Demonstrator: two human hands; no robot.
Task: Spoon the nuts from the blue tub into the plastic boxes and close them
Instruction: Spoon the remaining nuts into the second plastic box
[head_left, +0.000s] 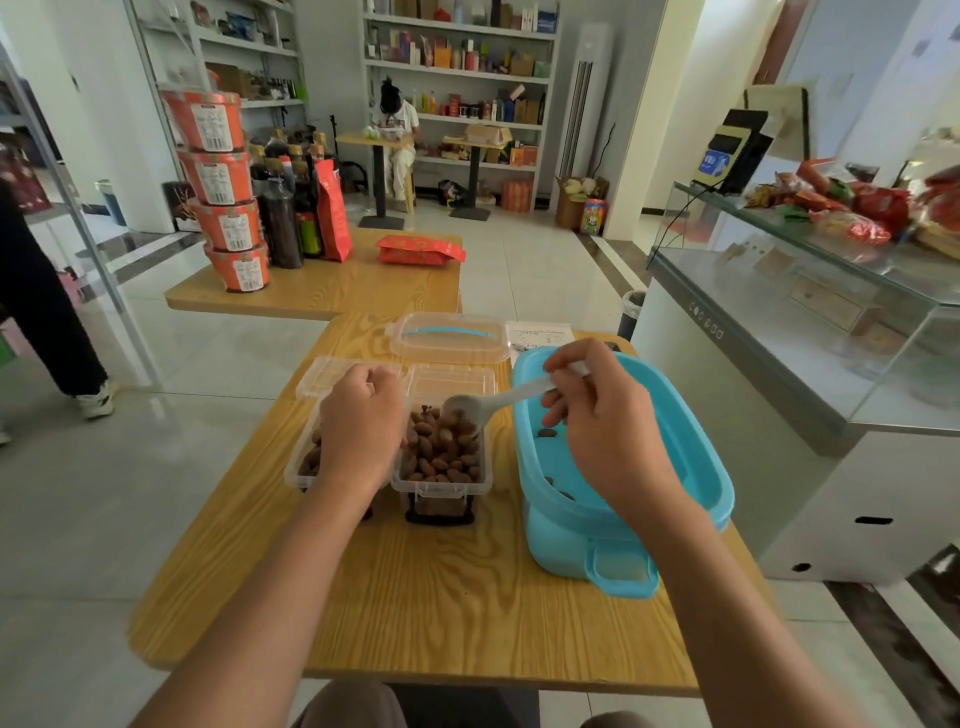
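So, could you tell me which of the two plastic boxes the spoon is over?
The right-hand box, next to the blue tub; the spoon hovers above its nuts, while the left hand covers the other.

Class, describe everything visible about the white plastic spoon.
The white plastic spoon looks smooth and glossy, with a round bowl and a short flat handle. The right hand pinches its handle end. It lies tilted, bowl lowest, over the nuts in the open clear plastic box.

A shiny pale tile floor (519, 260) is filling the middle of the frame. White shelves (460, 73) full of boxes are standing at the top. A second wooden table (332, 286) is sitting upper left. A glass counter (810, 291) is standing at the right.
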